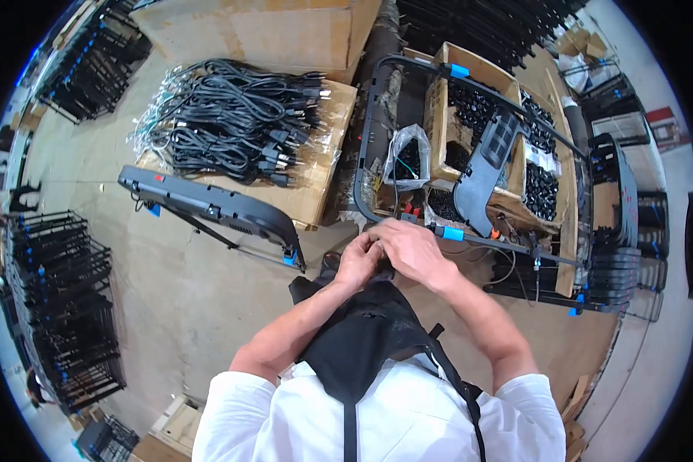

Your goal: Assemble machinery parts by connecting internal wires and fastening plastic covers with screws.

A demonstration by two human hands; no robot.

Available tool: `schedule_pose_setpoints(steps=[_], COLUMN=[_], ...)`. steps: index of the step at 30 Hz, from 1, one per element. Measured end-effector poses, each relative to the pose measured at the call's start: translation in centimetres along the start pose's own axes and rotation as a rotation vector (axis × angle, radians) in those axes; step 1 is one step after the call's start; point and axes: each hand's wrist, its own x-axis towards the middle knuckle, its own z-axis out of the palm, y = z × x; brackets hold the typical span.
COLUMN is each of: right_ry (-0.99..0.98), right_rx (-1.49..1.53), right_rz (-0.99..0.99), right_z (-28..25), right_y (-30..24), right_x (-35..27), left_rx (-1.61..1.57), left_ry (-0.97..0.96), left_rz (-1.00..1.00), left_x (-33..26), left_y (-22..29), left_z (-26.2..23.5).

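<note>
My left hand (359,260) and my right hand (410,249) are pressed together in front of my chest, just above my black apron (362,339). Their fingers curl around a small dark part that is almost wholly hidden; I cannot tell what it is. Directly beyond my hands runs a black tubular frame (369,115) with blue clips, and a grey curved panel (485,177) leans inside it.
Bundles of black power cords (231,115) lie on cardboard at the left. A long black panel on a stand (208,204) sits nearby. Cardboard boxes of small black parts (470,100) and a clear plastic bag (408,158) are ahead. Stacked black wire racks (61,308) line the left.
</note>
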Motion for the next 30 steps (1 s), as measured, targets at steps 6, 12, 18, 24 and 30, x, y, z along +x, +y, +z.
schedule_pose_setpoints(steps=[6, 12, 18, 24, 30], right_ry=[-0.614, -0.496, -0.494, -0.334, -0.348], right_rx=[-0.471, -0.469, -0.159, 0.020, 0.060], right_rz=[-0.290, -0.523, -0.327, -0.501, -0.535], right_z=[2.2, 0.8, -0.7, -0.2, 0.4], right_y=[0.0, -0.3, 1.7, 2.7, 2.6], right_x=[4.2, 4.2, 4.0, 3.6, 4.0], left_rx=[0.198, 0.164, 0.202, -0.029, 0.016], left_ry=[0.123, 0.135, 0.055, -0.077, -0.076], left_rz=[0.285, 0.389, 0.203, 0.007, -0.017], left_x=[-1.7, -1.5, -2.0, -1.8, -1.1], left_y=[-1.7, -2.5, 0.0, 0.8, 0.0], left_z=[-0.8, -0.9, -1.5, -1.9, -2.4])
